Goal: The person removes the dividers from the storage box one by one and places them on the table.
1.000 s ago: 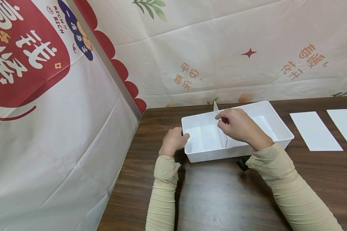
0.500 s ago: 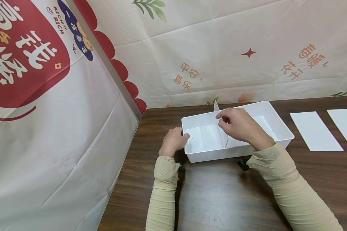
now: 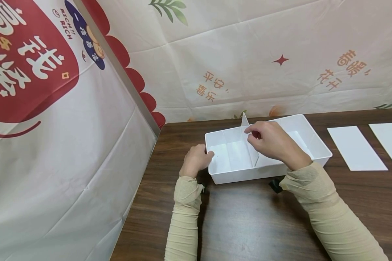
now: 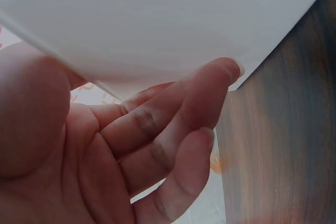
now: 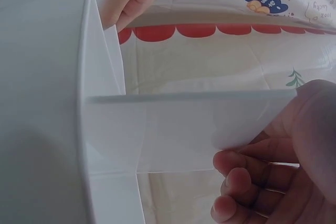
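Observation:
A long white plastic storage box sits on the table. My left hand grips its left end, thumb over the rim; in the left wrist view, the fingers lie against the outside of the box wall. Across the inside of the box stands a thin white divider, its far corner sticking up above the back rim. My right hand pinches the divider's upper edge between thumb and fingers. The right wrist view has this divider panel spanning from the box wall to the right hand.
Two flat white panels lie on the dark wood table to the right of the box. A printed cloth hangs behind the table, and another printed cloth hangs along the left side.
The divider's raised far corner has shifted slightly up and to the right, along with my right hand. My left hand and the box have stayed in place.

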Motion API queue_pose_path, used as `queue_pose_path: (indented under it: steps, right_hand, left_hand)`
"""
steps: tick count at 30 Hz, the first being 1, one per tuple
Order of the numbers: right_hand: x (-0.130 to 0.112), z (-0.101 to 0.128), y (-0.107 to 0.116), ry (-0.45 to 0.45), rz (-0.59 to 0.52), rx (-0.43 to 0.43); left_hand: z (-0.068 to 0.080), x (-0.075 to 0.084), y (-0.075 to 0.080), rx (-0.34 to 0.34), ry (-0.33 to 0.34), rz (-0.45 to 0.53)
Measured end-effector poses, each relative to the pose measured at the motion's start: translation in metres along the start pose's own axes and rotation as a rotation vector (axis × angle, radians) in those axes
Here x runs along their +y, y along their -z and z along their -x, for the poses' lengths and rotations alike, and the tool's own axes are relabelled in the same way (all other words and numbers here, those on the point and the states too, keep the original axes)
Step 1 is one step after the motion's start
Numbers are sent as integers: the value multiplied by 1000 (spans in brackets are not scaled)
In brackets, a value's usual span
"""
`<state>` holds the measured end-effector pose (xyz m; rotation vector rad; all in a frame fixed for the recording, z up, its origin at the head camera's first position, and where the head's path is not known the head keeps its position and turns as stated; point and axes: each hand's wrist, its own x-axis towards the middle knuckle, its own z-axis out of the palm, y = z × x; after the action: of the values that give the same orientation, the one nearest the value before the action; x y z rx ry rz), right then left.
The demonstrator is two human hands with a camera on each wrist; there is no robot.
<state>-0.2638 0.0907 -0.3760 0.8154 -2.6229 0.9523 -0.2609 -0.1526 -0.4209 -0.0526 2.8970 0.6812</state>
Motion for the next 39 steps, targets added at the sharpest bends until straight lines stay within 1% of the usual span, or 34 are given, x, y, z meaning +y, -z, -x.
queue_pose_path:
  steps: [10,19,31,39]
  right_hand:
    - [-2,0,2,-4,-1,-7]
    - [1,1,2,14,9,31]
    - [0,1,5,-4,-5,31]
    - [0,2,7,-11,-12,78]
  left_hand:
    - [-1,-1,-1,1,-4,8]
    - [0,0,-1,-2,1,13]
    - [0,0,0,-1,-5,14]
    - [0,0,0,1,-8,11]
